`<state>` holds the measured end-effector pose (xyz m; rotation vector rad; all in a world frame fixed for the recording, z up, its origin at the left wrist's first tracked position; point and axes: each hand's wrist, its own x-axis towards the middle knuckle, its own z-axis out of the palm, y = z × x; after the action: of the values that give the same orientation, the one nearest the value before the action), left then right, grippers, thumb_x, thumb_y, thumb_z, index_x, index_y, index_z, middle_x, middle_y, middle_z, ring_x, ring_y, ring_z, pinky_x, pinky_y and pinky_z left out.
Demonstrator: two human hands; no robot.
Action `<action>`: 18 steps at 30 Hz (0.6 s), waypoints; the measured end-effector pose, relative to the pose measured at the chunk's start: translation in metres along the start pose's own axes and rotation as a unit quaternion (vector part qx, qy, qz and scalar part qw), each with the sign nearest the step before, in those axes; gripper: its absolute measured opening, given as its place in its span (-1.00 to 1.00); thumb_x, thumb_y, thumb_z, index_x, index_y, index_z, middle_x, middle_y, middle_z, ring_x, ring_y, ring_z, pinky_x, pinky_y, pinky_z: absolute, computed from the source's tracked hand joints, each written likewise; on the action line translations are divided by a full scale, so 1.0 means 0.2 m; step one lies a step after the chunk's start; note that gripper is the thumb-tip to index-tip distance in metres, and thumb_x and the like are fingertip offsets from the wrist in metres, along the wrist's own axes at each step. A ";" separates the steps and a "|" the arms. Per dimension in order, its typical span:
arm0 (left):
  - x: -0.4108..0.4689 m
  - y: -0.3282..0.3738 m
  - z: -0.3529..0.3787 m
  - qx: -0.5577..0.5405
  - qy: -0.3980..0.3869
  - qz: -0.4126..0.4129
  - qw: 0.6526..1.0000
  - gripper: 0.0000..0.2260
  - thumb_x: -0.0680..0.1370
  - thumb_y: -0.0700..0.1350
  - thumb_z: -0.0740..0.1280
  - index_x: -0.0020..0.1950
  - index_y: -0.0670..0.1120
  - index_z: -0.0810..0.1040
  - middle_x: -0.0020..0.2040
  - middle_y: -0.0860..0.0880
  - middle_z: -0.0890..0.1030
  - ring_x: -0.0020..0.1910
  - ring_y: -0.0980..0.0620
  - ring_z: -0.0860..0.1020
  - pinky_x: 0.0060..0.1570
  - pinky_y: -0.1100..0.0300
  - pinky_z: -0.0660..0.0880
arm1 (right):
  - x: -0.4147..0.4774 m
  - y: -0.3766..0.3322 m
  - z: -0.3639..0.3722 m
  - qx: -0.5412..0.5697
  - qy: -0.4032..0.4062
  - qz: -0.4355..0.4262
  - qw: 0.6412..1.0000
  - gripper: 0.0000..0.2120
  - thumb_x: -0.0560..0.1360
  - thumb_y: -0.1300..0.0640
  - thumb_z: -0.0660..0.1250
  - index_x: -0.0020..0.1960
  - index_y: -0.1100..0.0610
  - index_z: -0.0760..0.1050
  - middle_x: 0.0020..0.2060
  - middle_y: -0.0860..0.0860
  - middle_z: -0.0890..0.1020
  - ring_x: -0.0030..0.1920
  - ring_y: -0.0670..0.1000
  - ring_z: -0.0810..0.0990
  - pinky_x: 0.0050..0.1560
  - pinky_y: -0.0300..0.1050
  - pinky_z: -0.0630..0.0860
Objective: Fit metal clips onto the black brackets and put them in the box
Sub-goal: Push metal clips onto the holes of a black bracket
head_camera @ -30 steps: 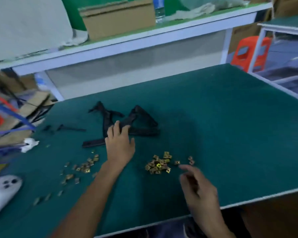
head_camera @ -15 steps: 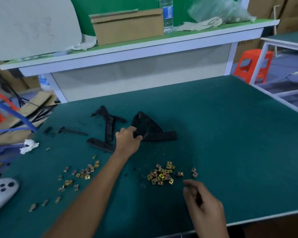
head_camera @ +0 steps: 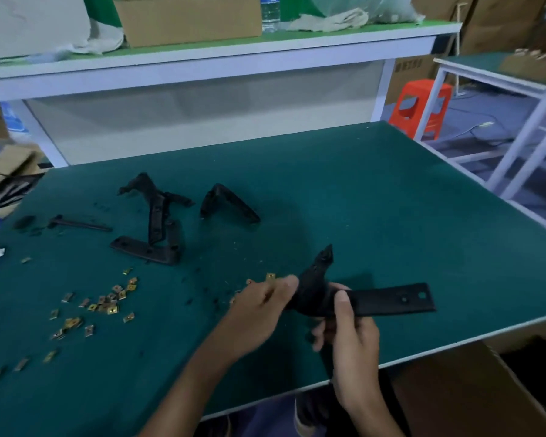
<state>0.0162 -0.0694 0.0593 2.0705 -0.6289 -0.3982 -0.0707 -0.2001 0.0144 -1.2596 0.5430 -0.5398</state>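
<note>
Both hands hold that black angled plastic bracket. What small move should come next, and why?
Probably the left hand should let go and pinch one small brass-coloured metal clip lying just beside it: the right hand grips the black angled plastic bracket, whose visible holes look bare.

Bare green tabletop [head_camera: 391,200] lies open from 12 through 3 o'clock, a wide lane to its far and right edges. Stacked black brackets [head_camera: 158,222] and a lone bracket [head_camera: 227,205] crowd 10 to 11 o'clock; metal clips [head_camera: 108,305] litter 8 o'clock; a held bracket [head_camera: 388,299] bars 5 o'clock.
</note>
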 end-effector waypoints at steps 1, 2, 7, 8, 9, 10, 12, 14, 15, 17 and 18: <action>0.02 -0.03 0.01 0.063 0.017 0.003 0.998 -0.56 0.64 0.32 -0.02 -0.03 0.22 0.62 -0.09 0.23 0.64 -0.02 0.23 0.56 0.15 0.25 0.38 | 0.02 0.01 -0.01 0.014 0.014 0.006 1.000 -0.75 0.67 -0.08 0.25 0.01 -0.05 0.68 -0.47 0.12 0.55 -0.50 0.06 0.49 -0.38 0.04 0.52; 0.03 -0.05 0.02 0.169 0.028 0.025 0.985 -0.51 0.67 0.27 -0.10 0.13 0.19 0.62 0.05 0.20 0.63 0.12 0.18 0.54 0.19 0.28 0.34 | 0.03 0.01 -0.01 0.023 0.019 0.010 1.000 -0.75 0.69 -0.02 0.24 0.01 -0.04 0.68 -0.47 0.12 0.55 -0.50 0.06 0.48 -0.40 0.00 0.50; 0.03 -0.14 0.10 0.335 0.060 0.062 0.938 -0.66 0.55 -0.18 0.30 0.32 -0.01 0.56 0.29 0.01 0.47 0.25 -0.10 0.34 0.17 0.11 0.29 | 0.03 0.02 -0.02 0.011 -0.007 0.014 1.000 -0.75 0.60 -0.16 0.27 0.02 -0.10 0.69 -0.45 0.11 0.58 -0.48 0.08 0.52 -0.37 -0.03 0.51; 0.03 -0.14 0.11 0.319 0.072 0.067 0.943 -0.67 0.50 -0.22 0.33 0.25 -0.04 0.58 0.26 0.01 0.49 0.23 -0.09 0.35 0.13 0.12 0.28 | 0.03 0.03 -0.02 0.009 -0.009 0.014 1.000 -0.76 0.64 -0.12 0.26 0.02 -0.11 0.69 -0.45 0.11 0.58 -0.48 0.08 0.53 -0.36 -0.02 0.50; 0.02 -0.12 0.12 0.303 0.085 0.066 0.947 -0.71 0.48 -0.24 0.35 0.20 -0.07 0.59 0.23 0.00 0.51 0.20 -0.08 0.36 0.11 0.12 0.29 | 0.03 0.03 -0.02 0.007 -0.010 0.014 1.000 -0.76 0.67 -0.08 0.25 0.00 -0.11 0.69 -0.46 0.11 0.58 -0.48 0.08 0.52 -0.37 -0.02 0.49; 0.02 -0.11 0.12 0.290 0.103 0.067 0.949 -0.75 0.49 -0.26 0.36 0.15 -0.08 0.59 0.18 0.00 0.54 0.16 -0.08 0.37 0.11 0.10 0.32 | 0.03 0.03 -0.02 0.004 -0.011 0.016 1.000 -0.75 0.69 -0.05 0.24 -0.01 -0.11 0.69 -0.46 0.11 0.57 -0.48 0.07 0.52 -0.38 -0.02 0.49; 0.01 -0.08 0.12 0.258 0.139 0.059 0.954 -0.85 0.54 -0.23 0.36 0.09 -0.09 0.58 0.07 -0.01 0.59 0.09 -0.09 0.43 0.08 0.06 0.38 | 0.03 0.01 -0.01 0.001 -0.014 0.020 1.000 -0.73 0.69 -0.02 0.24 -0.05 -0.10 0.69 -0.47 0.11 0.56 -0.48 0.08 0.51 -0.39 -0.02 0.48; -0.02 -0.07 0.11 0.185 0.185 0.037 0.964 -0.94 0.60 -0.14 0.36 0.07 -0.04 0.56 -0.04 0.03 0.59 0.01 -0.02 0.48 0.01 0.10 0.41 | 0.02 0.01 -0.01 0.000 -0.021 0.025 0.999 -0.74 0.68 0.00 0.25 -0.06 -0.05 0.69 -0.47 0.13 0.55 -0.50 0.09 0.50 -0.39 0.00 0.47; -0.05 -0.08 0.11 0.143 0.204 0.020 0.968 -0.95 0.61 -0.08 0.36 0.07 0.02 0.55 -0.05 0.09 0.59 -0.01 0.05 0.50 -0.02 0.17 0.41 | 0.02 0.00 -0.01 0.000 -0.025 0.027 0.999 -0.75 0.68 0.01 0.25 -0.04 -0.02 0.69 -0.47 0.13 0.55 -0.50 0.09 0.49 -0.39 0.00 0.47; -0.11 -0.10 0.10 0.059 0.226 -0.017 0.972 -0.91 0.61 0.01 0.34 0.07 0.21 0.53 -0.04 0.22 0.62 0.00 0.23 0.55 -0.06 0.40 0.40 | 0.02 0.00 -0.01 -0.005 -0.037 0.032 0.999 -0.77 0.67 0.02 0.27 0.00 0.09 0.67 -0.47 0.15 0.54 -0.49 0.10 0.49 -0.39 -0.01 0.48; -0.15 -0.11 0.10 0.027 0.236 -0.027 0.971 -0.89 0.60 0.02 0.34 0.05 0.27 0.53 -0.03 0.29 0.63 0.02 0.31 0.56 -0.06 0.49 0.39 | 0.02 -0.01 0.00 -0.011 -0.044 0.033 0.998 -0.76 0.66 0.03 0.29 -0.03 0.13 0.66 -0.47 0.15 0.54 -0.49 0.11 0.49 -0.39 -0.03 0.48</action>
<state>-0.0116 -0.0558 0.0319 2.1331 -0.3002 0.0883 -0.0681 -0.2030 0.0160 -1.2767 0.5152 -0.4225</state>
